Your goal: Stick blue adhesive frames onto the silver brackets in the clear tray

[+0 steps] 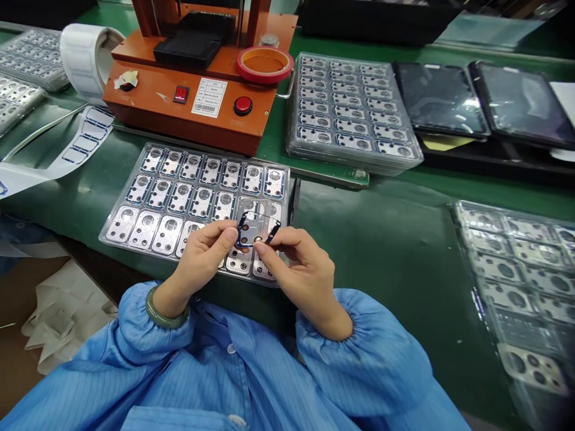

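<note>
From the head camera, looking down: the person's left hand and right hand meet above a clear plastic tray on a green-matted bench. Each hand pinches one end of a thin, blue-framed clear film between thumb and fingers, holding it taut and tilted, just above the tray's near right corner. Both forearms angle inward from blue striped sleeves, wrists raised; a green bangle circles the left wrist.

If either pinch slips or the hands drift together, the film could buckle or fall onto the metal plates below. Uneven tension could also twist it out of line with them.

Beyond the tray stands an orange bench machine, with a white label roll to the far left. Another stacked tray lies far right of the machine, and a further tray sits to the right.
</note>
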### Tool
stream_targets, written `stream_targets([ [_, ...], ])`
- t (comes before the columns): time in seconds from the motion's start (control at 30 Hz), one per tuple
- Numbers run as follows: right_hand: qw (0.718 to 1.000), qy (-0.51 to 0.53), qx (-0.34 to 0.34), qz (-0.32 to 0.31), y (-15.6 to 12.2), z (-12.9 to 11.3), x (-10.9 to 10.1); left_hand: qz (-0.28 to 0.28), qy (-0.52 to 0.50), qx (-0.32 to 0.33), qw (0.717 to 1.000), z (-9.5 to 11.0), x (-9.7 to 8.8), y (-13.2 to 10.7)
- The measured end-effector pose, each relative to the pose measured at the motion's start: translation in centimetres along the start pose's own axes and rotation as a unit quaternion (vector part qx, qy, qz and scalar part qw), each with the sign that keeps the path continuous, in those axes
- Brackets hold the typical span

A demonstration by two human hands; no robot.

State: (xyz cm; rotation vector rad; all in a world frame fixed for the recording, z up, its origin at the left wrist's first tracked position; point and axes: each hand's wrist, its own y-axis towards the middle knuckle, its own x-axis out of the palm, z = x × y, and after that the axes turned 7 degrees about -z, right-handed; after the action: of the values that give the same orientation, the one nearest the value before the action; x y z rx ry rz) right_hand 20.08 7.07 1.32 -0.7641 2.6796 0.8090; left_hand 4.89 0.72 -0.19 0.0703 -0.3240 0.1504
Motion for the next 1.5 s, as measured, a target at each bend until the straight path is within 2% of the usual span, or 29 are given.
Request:
stream_targets([
  [0.17,1.0,0.004,-0.003,0.0,-0.2,0.0,0.0,0.025,-0.02,-0.013,0.999,-0.2,0.0,0.0],
  [0.37,1.0,-0.004,-0.011,-0.001,-0.1,0.0,0.0,0.037,0.004,-0.008,0.999,-0.2,0.1,-0.1],
  [0.77,0.997,-0.057,-0.053,0.004,0.2,-0.3,0.2,0.1,0.139,0.086,0.981,0.2,1.2,-0.3],
  [1.0,0.997,-0.055,-0.052,-0.003,0.1,-0.3,0.2,0.098,0.121,0.084,0.984,-0.1,0.9,-0.6],
  [1.2,0.998,-0.052,-0.037,-0.018,-0.1,-0.3,0.2,0.124,0.106,0.09,0.982,-1.0,0.5,-0.5],
  [1.5,0.998,-0.045,-0.045,-0.02,0.0,-0.5,0.3,0.097,0.106,0.09,0.985,-0.3,0.6,-0.4],
])
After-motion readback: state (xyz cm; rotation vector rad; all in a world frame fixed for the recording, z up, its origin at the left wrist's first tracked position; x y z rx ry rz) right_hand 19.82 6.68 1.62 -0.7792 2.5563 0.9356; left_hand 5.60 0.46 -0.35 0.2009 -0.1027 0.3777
